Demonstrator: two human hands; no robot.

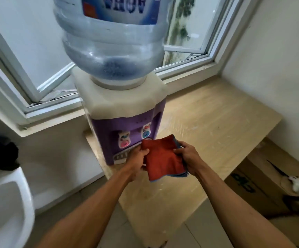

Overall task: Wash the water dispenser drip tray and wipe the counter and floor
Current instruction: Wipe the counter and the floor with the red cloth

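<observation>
Fingers [144, 151] of left hand [136, 157], right hand [188, 156] each pinch folded red cloth [163, 158], before purple dispenser [123, 126] on counter [207, 131].

Water dispenser [109, 129]: purple body, cream top.
Bottle [113, 51]: translucent pale blue; label [127, 11] blue and white with 1 red patch.
2 taps, both white: left tap [124, 140] with pink button, right tap [146, 132] with blue button.
Drip tray [121, 156]: white-grey, slotted grille.
Cloth [163, 158]: red upper face, blue layer showing at the edges.
Counter [207, 131]: pale beige, faint wood grain, glossy.
Window frame [28, 86]: white.
Sink [7, 203]: white.
Cardboard box [252, 176]: brown, green print.
Floor [199, 235]: pale grey tiles.
</observation>
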